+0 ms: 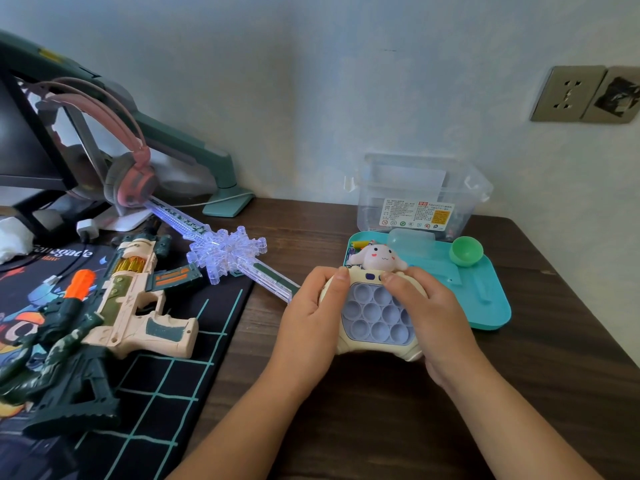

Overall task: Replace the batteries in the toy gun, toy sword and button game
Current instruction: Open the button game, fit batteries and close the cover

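Note:
The cream button game (372, 313), with lilac pop bubbles and a bunny figure on top, is face up above the desk. My left hand (313, 313) grips its left side, thumb lying along the upper edge. My right hand (427, 310) grips the right side, thumb on the top near the bunny. The clear toy sword (225, 252) with a snowflake guard glows blue and lies diagonally on the desk to the left. The beige and dark green toy gun (114, 306) lies on the black mat at the left. Loose batteries (358, 244) lie on the teal lid.
A teal lid (485, 303) lies behind the game with a green half-ball (465, 251) on it. A clear plastic box (420, 195) stands at the wall. Pink headphones (131, 181) hang by a monitor stand at the far left. A black grid mat (166, 386) covers the desk's left.

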### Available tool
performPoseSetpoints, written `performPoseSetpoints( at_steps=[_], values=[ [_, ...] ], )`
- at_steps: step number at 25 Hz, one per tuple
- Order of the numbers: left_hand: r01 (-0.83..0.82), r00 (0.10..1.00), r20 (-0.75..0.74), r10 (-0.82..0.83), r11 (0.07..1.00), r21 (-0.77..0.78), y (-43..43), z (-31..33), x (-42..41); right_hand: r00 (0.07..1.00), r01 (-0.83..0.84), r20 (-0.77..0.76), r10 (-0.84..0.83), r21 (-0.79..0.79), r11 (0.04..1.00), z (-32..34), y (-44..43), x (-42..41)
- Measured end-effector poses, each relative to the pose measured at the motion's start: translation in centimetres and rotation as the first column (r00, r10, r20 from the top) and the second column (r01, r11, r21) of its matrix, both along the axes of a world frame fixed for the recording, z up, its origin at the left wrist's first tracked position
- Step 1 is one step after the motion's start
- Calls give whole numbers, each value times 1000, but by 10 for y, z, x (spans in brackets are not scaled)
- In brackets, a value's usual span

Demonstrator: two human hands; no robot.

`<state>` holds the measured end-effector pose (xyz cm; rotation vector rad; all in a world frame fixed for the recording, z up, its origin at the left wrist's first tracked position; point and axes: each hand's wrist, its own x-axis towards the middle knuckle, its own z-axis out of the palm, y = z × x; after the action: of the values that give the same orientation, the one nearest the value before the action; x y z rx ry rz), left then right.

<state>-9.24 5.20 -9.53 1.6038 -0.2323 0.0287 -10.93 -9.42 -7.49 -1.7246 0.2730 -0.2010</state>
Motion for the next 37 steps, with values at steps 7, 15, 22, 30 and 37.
performPoseSetpoints(
  at_steps=[7, 15, 22, 30, 37],
  values=[
    [0, 998, -60, -3, 999, -40, -2, 1, -2, 1000, 25, 1, -25, 44, 999, 0, 3, -1],
    [-8, 998, -68, 4, 998, -60, -2, 1, -3, 1000, 24, -4, -24, 52, 998, 3, 4, -3],
    [-9, 997, -72, 5, 999, -51, -2, 3, -4, 1000, 29, -9, -28, 26, 999, 6, 5, -3],
    [-8, 998, -62, 3, 997, -73, -3, 3, -5, 1000, 28, 1, -28, 29, 999, 5, 5, -3],
    [-12, 999, -52, 10, 998, -54, -3, 3, -5, 1000, 30, -9, -30, 18, 999, 7, 6, -3]
  ],
)
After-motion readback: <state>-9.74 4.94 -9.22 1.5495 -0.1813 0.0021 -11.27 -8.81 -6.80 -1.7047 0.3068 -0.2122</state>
